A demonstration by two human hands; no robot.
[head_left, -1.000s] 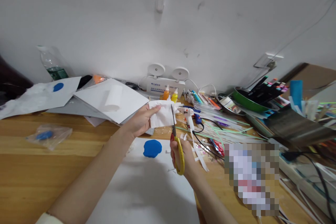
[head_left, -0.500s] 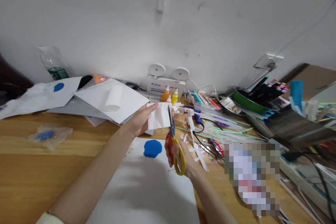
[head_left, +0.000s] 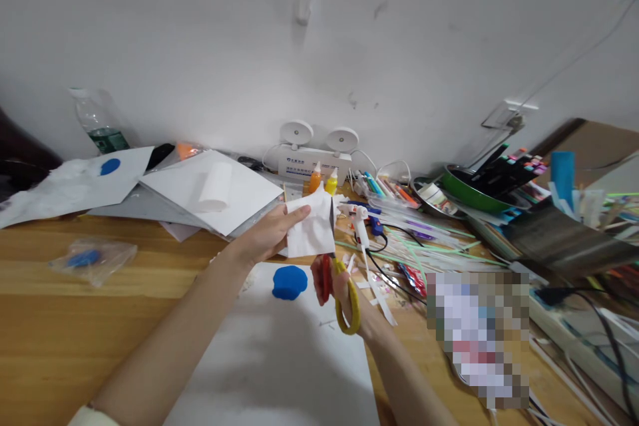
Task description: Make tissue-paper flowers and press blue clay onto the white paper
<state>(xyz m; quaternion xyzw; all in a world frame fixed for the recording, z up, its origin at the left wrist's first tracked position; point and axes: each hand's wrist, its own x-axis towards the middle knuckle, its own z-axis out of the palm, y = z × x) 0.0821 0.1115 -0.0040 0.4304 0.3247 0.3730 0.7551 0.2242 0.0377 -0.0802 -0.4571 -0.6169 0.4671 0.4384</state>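
Observation:
My left hand [head_left: 273, 229] pinches a piece of thin white paper [head_left: 312, 229] that looks like tissue, holding it up above the table. In my right hand [head_left: 344, 289] is a pair of scissors [head_left: 348, 313] with red and yellow handles, blades pointing upward along the paper's right edge. Below them lies a large white sheet [head_left: 269, 359] with a flat blue blob [head_left: 290, 282], which looks like clay, near its far end.
White boards [head_left: 170, 183] with a paper roll [head_left: 216, 186] lie back left, near a plastic bottle [head_left: 102, 123]. A glue gun [head_left: 360, 226], loose strips and a green pan [head_left: 469, 190] of markers crowd the right. Two paint bottles [head_left: 315, 180] [head_left: 331, 183] stand behind.
My left hand and the white paper have shifted slightly right, and more of the paper shows. The scissors, spread before, now look nearly closed at the paper's right edge.

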